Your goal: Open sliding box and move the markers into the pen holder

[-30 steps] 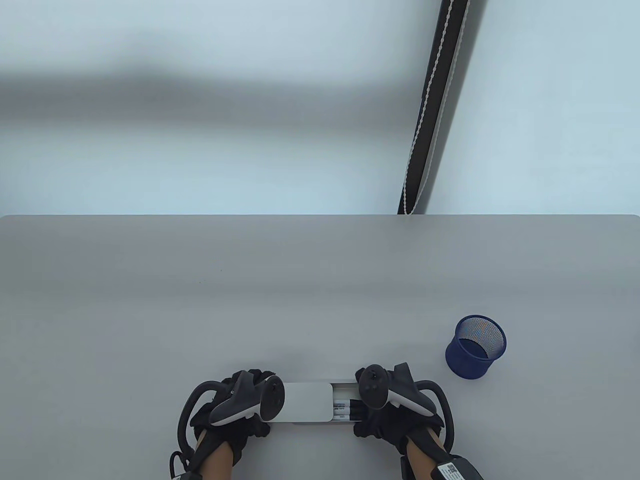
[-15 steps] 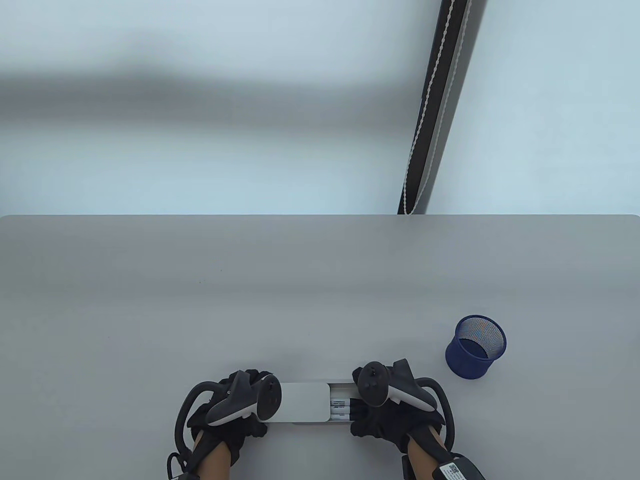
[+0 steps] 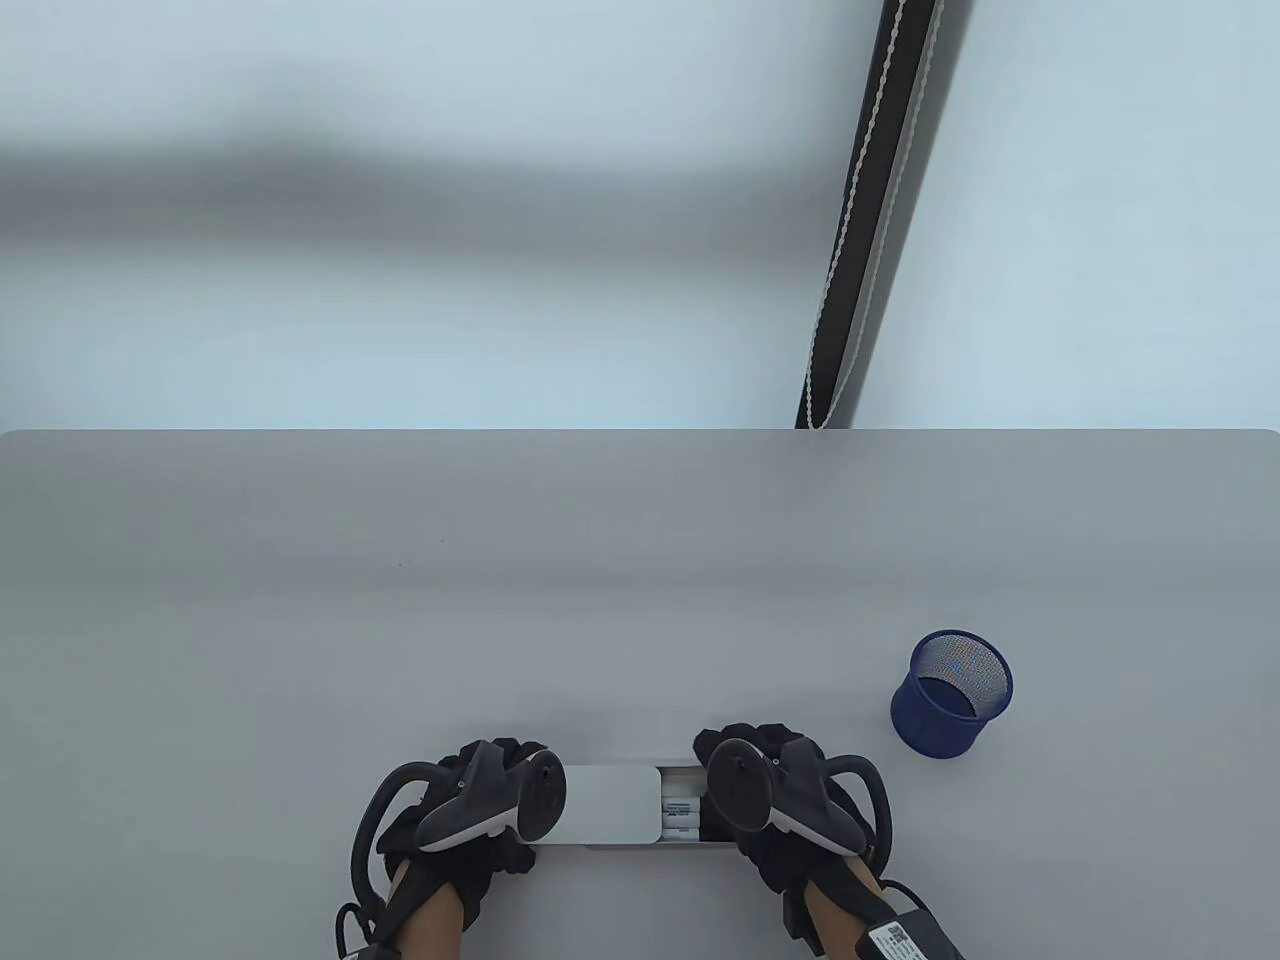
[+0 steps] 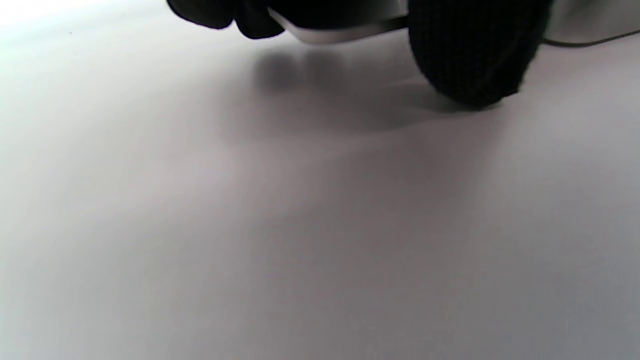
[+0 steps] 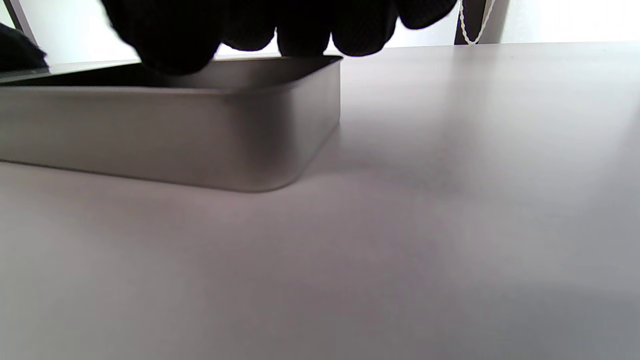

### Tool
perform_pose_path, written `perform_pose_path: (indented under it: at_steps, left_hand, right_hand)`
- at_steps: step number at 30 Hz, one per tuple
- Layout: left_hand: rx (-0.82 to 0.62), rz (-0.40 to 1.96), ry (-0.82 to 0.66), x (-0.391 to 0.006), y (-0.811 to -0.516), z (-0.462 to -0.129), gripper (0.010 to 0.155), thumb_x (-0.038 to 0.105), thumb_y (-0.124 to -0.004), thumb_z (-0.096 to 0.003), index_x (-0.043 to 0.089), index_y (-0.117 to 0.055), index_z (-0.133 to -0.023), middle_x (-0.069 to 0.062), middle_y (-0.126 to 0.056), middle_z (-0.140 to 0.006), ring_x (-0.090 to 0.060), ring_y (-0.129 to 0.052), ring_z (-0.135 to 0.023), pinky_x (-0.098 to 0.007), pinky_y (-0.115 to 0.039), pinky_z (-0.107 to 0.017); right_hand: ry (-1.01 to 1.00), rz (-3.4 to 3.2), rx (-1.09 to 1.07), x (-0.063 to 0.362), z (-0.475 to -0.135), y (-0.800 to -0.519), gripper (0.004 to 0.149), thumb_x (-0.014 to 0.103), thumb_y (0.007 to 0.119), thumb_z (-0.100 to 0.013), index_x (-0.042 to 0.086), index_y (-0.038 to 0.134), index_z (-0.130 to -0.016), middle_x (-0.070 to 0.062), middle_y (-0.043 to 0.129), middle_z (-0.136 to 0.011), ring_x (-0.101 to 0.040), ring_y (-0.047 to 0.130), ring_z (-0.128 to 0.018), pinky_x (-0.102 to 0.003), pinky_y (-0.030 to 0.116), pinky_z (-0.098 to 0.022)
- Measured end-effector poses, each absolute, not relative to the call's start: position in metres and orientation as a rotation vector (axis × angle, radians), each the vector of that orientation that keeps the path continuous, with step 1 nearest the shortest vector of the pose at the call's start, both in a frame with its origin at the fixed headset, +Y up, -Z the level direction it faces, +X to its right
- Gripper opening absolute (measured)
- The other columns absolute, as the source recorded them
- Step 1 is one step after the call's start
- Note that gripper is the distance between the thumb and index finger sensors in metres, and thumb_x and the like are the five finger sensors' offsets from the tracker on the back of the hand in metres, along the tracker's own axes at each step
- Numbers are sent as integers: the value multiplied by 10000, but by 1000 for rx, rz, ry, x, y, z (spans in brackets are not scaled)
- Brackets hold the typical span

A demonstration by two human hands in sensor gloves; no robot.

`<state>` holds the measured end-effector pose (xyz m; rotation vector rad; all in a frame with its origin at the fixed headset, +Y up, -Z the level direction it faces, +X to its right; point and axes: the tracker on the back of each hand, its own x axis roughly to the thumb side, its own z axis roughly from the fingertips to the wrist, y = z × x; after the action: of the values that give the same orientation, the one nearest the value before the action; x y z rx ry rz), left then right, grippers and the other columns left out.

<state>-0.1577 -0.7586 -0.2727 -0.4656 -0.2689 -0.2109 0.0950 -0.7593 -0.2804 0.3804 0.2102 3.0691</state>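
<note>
A flat silver sliding box (image 3: pixel 612 806) lies near the table's front edge, its lid slid left. Through the gap at its right end show a few white-and-black markers (image 3: pixel 680 812). My left hand (image 3: pixel 530 805) grips the box's left end, fingers over the far side and thumb on the near side; the left wrist view shows the box edge (image 4: pixel 340 34) between them. My right hand (image 3: pixel 725 800) arches over the open right end. In the right wrist view its fingers (image 5: pixel 300 30) hang above the box (image 5: pixel 200 125); anything held is hidden. A blue mesh pen holder (image 3: pixel 950 692) stands upright to the right.
The grey table (image 3: pixel 600 600) stretches far behind the box to its back edge. A dark post with a white cord (image 3: pixel 850 250) rises behind the table at the right. The pen holder stands about a hand's width from my right hand.
My right hand has shifted left and turned over the box's open end, covering the markers' dark ends. The lid moved slightly left between the earliest frame and now. The left hand barely moved.
</note>
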Motion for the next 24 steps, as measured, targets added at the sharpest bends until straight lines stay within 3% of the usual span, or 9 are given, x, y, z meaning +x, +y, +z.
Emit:
perform_pose_path:
  at_steps: [9,14,20,21,24]
  left_hand:
    - [-465,-216,-267,-157,-759,-273,803,633,-705,-405,371,-312,-1055,72,-425,-1171,-206,-564,-1115,-399,-601,-841]
    - [-463,-219,-267,-157,-759,-272,802,635,-703,-403,376,-310,-1053,76,-424,-1171,-205,-564,-1115,-400,-600,-840]
    - [-462,-216,-266,-157,-759,-272,801,635,-702,-404,378,-309,-1053,78,-421,-1171,-204,-562,-1116,-400,-599,-841]
    - [-463,-214,-265,-157,-759,-272,801,635,-703,-404,379,-309,-1052,79,-422,-1171,-203,-562,-1116,-400,-600,-840]
    - [-465,-208,-264,-157,-759,-272,800,636,-701,-404,381,-308,-1052,82,-421,-1171,-202,-561,-1117,-400,-600,-840]
  right_hand:
    - [133,3177,403,89,-281,-767,539,268,924,-367,416,683,-826,104,733,-897,-182,745,-833,-439,589,-698]
    - [115,3243,390,86,-283,-772,669,132,1004,-300,448,687,-796,122,772,-848,-159,800,-770,-422,633,-671]
    - [127,3244,371,86,-287,-772,647,114,994,-309,449,701,-778,125,793,-820,-144,837,-724,-414,672,-649]
    - [134,3244,371,85,-288,-772,733,99,1018,-219,448,699,-778,126,792,-818,-141,840,-719,-410,675,-648]
    - [148,3239,379,86,-289,-772,729,83,1018,-229,445,698,-774,121,792,-814,-135,855,-696,-394,696,-632]
